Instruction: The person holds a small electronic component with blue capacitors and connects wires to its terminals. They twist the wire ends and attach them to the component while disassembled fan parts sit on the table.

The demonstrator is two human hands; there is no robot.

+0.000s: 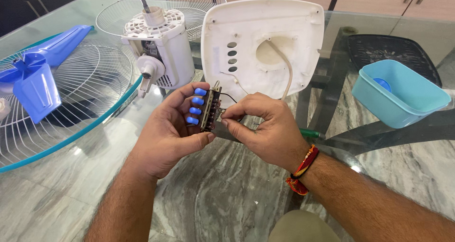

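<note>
My left hand (166,130) holds a fan switch block (204,109) with several blue push buttons, cupped between thumb and fingers. My right hand (265,126) pinches the back of the same block, where thin wires run off toward the white fan base cover (270,29) standing just behind. A red thread band is on my right wrist. The white fan motor housing (159,45) lies to the left of the base cover on the glass table (61,190).
A blue fan blade (35,76) lies on a wire guard with a teal rim (80,123) at the left. A second wire guard (189,0) sits behind the motor. A teal plastic tub (403,97) stands at right, with a green-handled tool (310,133) by my right hand.
</note>
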